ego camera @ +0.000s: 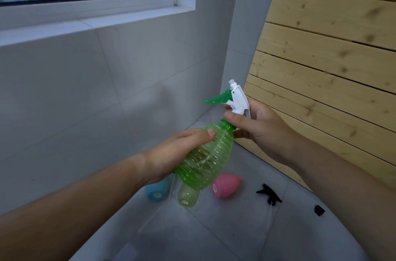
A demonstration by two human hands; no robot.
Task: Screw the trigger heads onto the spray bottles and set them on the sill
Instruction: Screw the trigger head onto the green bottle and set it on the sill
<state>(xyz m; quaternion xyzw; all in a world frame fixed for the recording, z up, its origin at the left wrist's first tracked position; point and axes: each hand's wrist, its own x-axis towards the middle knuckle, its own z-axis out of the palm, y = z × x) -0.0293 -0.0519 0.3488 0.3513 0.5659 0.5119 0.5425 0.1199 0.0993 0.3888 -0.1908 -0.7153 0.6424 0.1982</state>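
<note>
- Translucent green ribbed plastic spray bottle [205, 153]: bright lime, horizontal ridges all round.
- White plastic trigger head [236, 99]: green lever, green collar.
- Pale blue plastic bottle [156, 191]: solid colour.
- Pink teardrop plastic bottle [226, 185]: solid pink.
- Yellowish clear plastic bottle [186, 197].
- Black plastic trigger head [269, 194].
- Pale pine slatted panel [332, 46]: dark knots.
- White window sill [90, 25].

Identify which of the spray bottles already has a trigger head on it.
The ribbed green bottle, held in both hands, wears a white-and-green trigger head. The blue, yellowish and pink bottles on the floor have none.
</note>
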